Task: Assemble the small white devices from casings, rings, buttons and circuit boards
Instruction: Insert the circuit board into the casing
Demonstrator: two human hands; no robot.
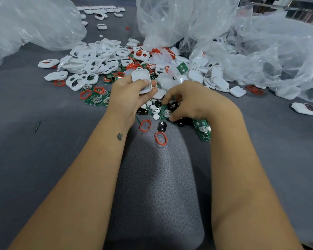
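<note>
My left hand [132, 95] holds a white casing [141, 80] upright above the parts pile. My right hand [192, 101] reaches down among black buttons [162, 126] and white discs, its fingertips pinching a green circuit board [165, 112] on the table. Two loose red rings [160, 138] lie just in front of the hands. A heap of white casings [90, 60], red rings and green boards spreads behind both hands.
Crumpled clear plastic bags sit at the back left [31, 22] and right [260, 51]. A grey foam pad [155, 177] lies between my forearms. Finished white devices [99, 9] are lined up far back; one device [304, 108] lies at right.
</note>
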